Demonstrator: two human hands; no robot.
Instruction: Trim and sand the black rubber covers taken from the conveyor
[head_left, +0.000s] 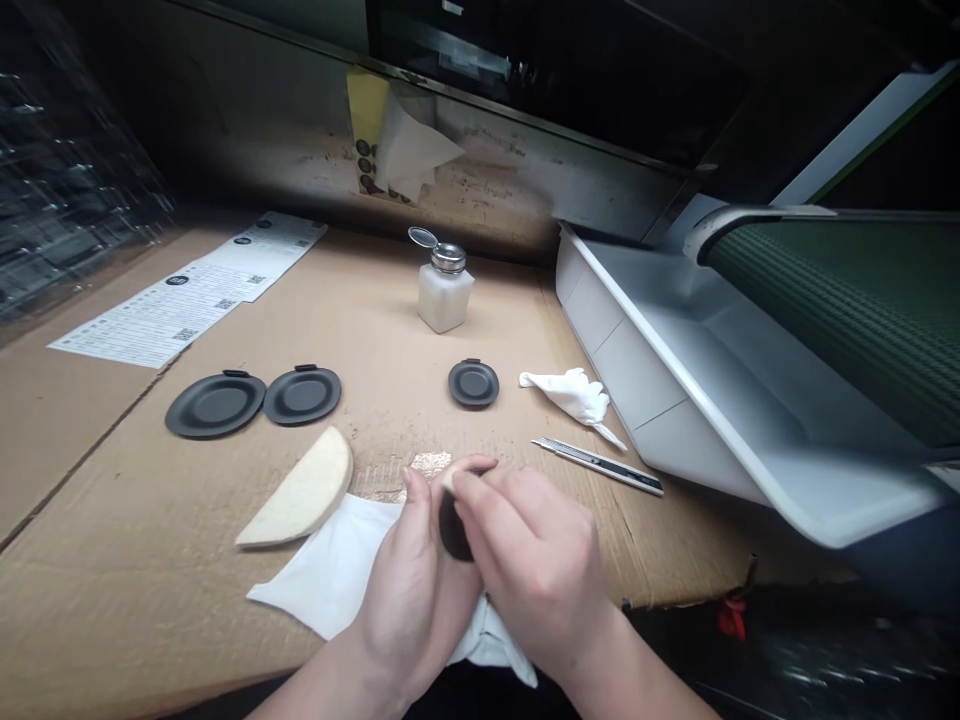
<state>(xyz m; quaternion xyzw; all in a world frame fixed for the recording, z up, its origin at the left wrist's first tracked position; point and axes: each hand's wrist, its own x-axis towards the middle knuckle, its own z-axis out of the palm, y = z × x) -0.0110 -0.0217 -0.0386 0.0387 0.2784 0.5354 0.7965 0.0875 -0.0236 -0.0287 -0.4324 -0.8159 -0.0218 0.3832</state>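
My left hand [412, 570] is wrapped round a small black disc-like part [454, 528], mostly hidden by the fingers. The fingers of my right hand [529, 560] are pinched over this part, gripping a small cream-coloured piece [448, 481] against it. Under my hands lies a white cloth [341, 565]. A thick cream half-round pad [304, 490] rests partly beside the cloth, left of my hands. Beyond them is a small black round lid-like part [474, 384] with a tab, and two larger ones [216, 404] sit side by side on the left.
A pump bottle [445, 297] with its lid up stands at the back. To the right lie a utility knife [598, 466] and a white glove [570, 396], beside a large grey tray [652, 400] near a green conveyor belt [847, 300]. Printed label sheets [161, 315] lie on the cardboard at left.
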